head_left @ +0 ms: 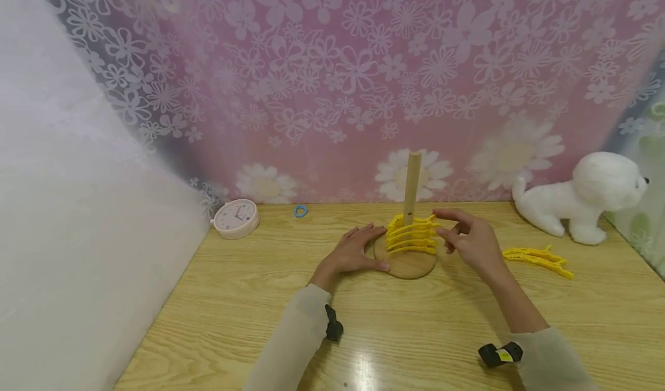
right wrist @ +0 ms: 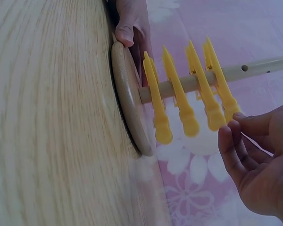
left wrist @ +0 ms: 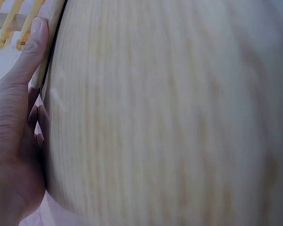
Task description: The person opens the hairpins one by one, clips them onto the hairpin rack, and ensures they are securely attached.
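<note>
A round wooden base [head_left: 410,267] lies on the table and carries an upright wooden post [head_left: 411,183]. Several curved yellow plastic pieces [right wrist: 181,101] with rounded ends are spaced one above another along the post's lower part. My left hand [head_left: 355,249] holds the base by its left edge, thumb on the front rim and fingers toward the back. In the left wrist view that thumb [left wrist: 30,52] presses on the rim. My right hand [right wrist: 259,155] pinches the rounded end of the topmost yellow piece [right wrist: 219,80] between thumb and index finger.
Loose yellow pieces [head_left: 540,258] lie on the table [head_left: 208,333] right of my right hand. A white plush dog [head_left: 576,200] sits at the back right. A pink clock [head_left: 236,219] and a blue ring [head_left: 300,211] are at the back left, before a flowered curtain [head_left: 332,90].
</note>
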The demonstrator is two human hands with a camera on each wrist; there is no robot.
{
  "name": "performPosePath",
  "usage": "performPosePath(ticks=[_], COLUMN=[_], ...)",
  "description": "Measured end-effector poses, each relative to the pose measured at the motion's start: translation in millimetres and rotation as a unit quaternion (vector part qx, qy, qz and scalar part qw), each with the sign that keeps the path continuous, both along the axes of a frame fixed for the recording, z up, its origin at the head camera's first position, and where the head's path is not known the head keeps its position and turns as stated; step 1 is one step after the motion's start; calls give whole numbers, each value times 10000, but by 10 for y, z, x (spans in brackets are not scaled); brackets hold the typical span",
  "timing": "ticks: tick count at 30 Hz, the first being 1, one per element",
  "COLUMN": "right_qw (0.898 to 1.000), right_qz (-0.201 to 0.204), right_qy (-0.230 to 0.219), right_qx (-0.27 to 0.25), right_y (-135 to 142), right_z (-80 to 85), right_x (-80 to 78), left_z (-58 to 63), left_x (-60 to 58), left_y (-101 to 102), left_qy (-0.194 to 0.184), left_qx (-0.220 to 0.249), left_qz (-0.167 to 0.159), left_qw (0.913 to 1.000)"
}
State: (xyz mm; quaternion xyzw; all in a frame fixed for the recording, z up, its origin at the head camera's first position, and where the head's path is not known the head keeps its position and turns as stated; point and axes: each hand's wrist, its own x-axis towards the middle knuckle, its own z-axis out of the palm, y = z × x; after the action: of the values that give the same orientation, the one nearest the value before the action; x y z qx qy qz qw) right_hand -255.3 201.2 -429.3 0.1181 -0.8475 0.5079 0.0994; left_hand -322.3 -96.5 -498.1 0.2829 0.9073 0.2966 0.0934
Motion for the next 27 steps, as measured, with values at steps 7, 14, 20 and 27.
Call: performPosePath(ticks=[7, 14, 20, 27], right_qw=[9999, 9995, 9989, 9975], right_qz=[123, 61, -160, -506], right_qy=[2, -314, -395, -445], right_qx=[45, 45, 203, 213], right_y=[253, 700, 1086, 1425], right_z=[22, -78, -161, -238], right_x=[104, 198, 299, 413], left_z=[6, 27, 26, 27], left_x=[2, 21, 22, 27], left_y=[-8, -6, -1, 3], left_qy=[-21, -37, -18, -2], left_qx=[39, 20, -1, 13], left_qz=[-2, 28, 17, -17], left_qw=[10000, 10000, 10000, 10000])
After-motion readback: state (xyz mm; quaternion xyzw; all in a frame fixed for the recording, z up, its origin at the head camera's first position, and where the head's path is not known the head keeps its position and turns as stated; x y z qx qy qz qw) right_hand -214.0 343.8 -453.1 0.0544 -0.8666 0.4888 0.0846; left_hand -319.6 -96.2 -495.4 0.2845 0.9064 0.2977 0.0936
